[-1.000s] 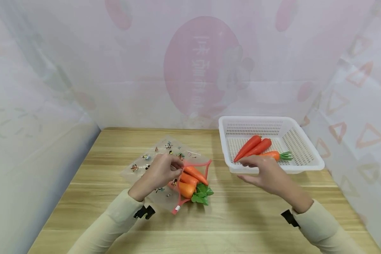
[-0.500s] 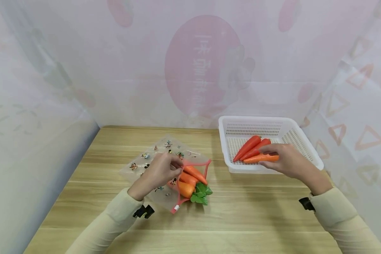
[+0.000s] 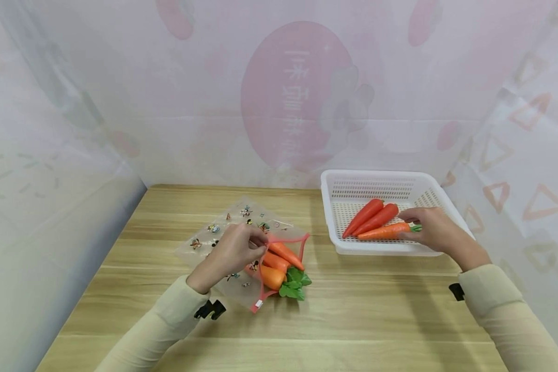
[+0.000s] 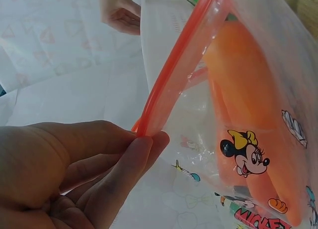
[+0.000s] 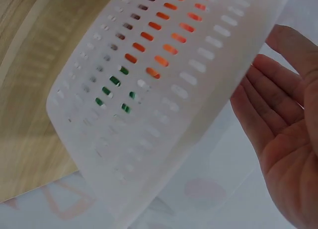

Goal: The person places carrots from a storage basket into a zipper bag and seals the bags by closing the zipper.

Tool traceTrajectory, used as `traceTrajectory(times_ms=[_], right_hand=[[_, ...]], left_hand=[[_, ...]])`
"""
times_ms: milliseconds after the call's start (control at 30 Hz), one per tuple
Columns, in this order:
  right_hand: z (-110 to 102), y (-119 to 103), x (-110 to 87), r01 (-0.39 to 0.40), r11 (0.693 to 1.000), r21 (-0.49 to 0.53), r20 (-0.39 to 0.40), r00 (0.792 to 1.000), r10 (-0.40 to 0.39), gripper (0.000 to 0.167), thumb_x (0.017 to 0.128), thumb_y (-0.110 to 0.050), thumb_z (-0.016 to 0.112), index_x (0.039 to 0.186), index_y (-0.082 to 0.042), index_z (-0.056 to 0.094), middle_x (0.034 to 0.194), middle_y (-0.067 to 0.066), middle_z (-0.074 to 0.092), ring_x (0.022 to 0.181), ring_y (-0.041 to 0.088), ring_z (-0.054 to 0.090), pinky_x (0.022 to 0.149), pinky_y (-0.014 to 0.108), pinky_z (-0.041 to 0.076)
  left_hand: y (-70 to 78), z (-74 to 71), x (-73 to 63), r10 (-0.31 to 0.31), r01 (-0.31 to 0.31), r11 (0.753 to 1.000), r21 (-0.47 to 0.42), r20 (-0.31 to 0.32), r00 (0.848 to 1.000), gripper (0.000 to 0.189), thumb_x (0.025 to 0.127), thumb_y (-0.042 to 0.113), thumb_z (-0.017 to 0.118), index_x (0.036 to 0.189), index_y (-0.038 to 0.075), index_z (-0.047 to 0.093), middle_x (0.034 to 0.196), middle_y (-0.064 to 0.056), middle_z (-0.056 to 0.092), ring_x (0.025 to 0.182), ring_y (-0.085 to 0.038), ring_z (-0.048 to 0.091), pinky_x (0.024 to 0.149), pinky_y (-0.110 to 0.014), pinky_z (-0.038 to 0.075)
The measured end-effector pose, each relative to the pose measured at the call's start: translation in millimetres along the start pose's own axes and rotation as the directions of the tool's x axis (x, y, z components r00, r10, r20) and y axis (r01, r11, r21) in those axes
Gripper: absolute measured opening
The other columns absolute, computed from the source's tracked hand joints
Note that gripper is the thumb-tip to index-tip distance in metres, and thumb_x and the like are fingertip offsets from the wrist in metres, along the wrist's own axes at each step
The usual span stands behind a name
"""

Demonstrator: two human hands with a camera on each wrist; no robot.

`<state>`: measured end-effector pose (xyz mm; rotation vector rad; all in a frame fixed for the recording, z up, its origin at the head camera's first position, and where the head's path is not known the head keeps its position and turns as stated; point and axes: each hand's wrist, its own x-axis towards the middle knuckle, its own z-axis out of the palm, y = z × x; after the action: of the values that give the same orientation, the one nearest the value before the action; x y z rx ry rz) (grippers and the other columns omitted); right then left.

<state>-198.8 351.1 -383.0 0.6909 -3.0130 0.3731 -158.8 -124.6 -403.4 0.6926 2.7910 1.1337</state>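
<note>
My left hand [image 3: 230, 253] pinches the red zip edge of a clear printed zip bag [image 3: 260, 217] between thumb and fingers; the left wrist view shows this pinch [image 4: 141, 137] closely. Several orange carrots [image 4: 243, 75] lie inside the bag, and green leaves [image 3: 295, 285] stick out of its mouth. Over the right part of a white plastic basket [image 3: 381, 249], my right hand [image 3: 437, 230] hovers with thumb and fingers apart, by the green top of an orange carrot [image 3: 382, 232]. In the right wrist view the basket wall hides the carrot from that hand [image 5: 288, 110].
Two red chili peppers [image 3: 363, 217] lie beside the carrot in the basket. A wooden table [image 3: 316, 320] carries the bag at left and the basket at right. White printed sheets [image 3: 200, 129] stand around the table at the back and sides.
My right hand has moved right, from the basket's front left edge across the carrot to its green end. My left hand keeps its pinch on the bag in the same spot.
</note>
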Motion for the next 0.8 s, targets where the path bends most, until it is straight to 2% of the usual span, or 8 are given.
traceTrajectory(times_ms=[300,800], right_hand=[[9.5,26.8,7.7,-0.051,0.998,-0.030,0.060,0.997,0.053,0.047,0.085,-0.016,0.088,0.122,0.008,0.072,0.117,0.027,0.076,0.105,0.044,0.073,0.095,0.061,0.058],[17.3,50.2,15.8,-0.024,0.998,-0.052,0.155,0.987,0.032,0.042,0.082,-0.013,0.089,0.115,0.008,0.074,0.109,0.024,0.077,0.102,0.041,0.073,0.095,0.060,0.058]], left_hand=[[-0.8,0.5,0.7,-0.006,0.006,1.000,-0.001,0.000,1.000,0.011,0.094,0.004,0.073,0.101,0.007,0.081,0.095,-0.005,0.081,0.085,-0.013,0.077,0.075,-0.029,0.064],[4.4,-2.2,-3.2,0.000,0.000,1.000,-0.004,-0.003,1.000,0.011,0.092,0.001,0.073,0.099,0.006,0.081,0.095,-0.006,0.081,0.083,-0.012,0.076,0.072,-0.025,0.063]])
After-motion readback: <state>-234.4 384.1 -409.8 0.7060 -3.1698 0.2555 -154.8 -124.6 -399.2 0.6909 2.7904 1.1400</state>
